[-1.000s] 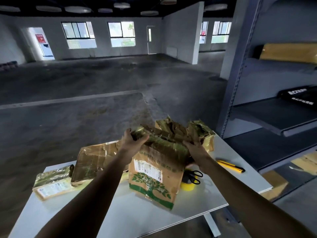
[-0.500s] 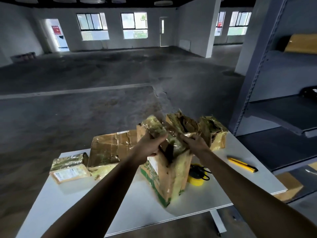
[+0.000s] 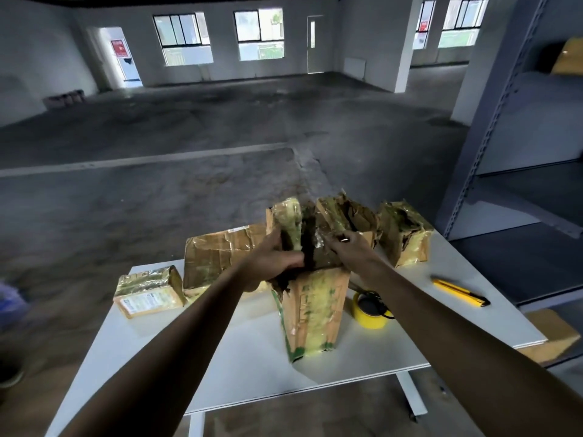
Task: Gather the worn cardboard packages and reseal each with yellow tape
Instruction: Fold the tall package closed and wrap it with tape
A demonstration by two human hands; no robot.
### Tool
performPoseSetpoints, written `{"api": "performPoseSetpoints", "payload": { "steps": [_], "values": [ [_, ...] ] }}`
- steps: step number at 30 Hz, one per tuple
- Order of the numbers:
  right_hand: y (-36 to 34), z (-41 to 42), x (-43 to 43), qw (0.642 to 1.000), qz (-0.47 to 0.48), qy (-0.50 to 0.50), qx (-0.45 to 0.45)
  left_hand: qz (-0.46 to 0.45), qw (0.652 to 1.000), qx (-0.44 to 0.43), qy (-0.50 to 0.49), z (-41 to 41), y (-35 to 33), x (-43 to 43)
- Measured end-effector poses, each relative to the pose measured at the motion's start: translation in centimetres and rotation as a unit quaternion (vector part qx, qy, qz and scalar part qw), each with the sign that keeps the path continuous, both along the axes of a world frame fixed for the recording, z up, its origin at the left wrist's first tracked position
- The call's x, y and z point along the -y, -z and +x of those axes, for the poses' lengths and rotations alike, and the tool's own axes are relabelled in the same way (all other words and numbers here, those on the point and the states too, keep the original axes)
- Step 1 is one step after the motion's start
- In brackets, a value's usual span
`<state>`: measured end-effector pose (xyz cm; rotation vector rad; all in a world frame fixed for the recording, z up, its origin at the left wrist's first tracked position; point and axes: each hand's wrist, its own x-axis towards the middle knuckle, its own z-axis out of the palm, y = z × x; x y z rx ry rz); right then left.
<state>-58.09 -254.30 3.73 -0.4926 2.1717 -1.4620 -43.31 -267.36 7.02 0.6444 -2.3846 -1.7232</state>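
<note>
Package (image 3: 312, 307) rotated edge-on, upright beneath grip; left hand (image 3: 271, 263) and right hand (image 3: 350, 250) clamped on its top flaps.

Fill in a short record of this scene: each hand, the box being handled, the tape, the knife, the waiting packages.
left hand: grips the tall box at its torn top
right hand: grips the same top, opposite side
tall box: stands on the white table, top open
yellow tape roll: on the table, right of the box
yellow knife: further right, untouched
waiting: small package, crumpled box, torn package
</note>
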Motion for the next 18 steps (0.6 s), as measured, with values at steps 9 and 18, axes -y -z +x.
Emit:
{"api": "performPoseSetpoints", "payload": {
  "steps": [9,18],
  "values": [
    [-0.4,-1.2,-0.6,0.998,0.037,0.014,-0.049,0.125,0.992,-0.010,-0.026,2.3,0.7,2.6],
    [-0.8,-1.7,-1.8,0.997,0.038,0.052,-0.030,-0.055,0.995,0.053,-0.070,3.5,1.3,4.4]
  ]
}}
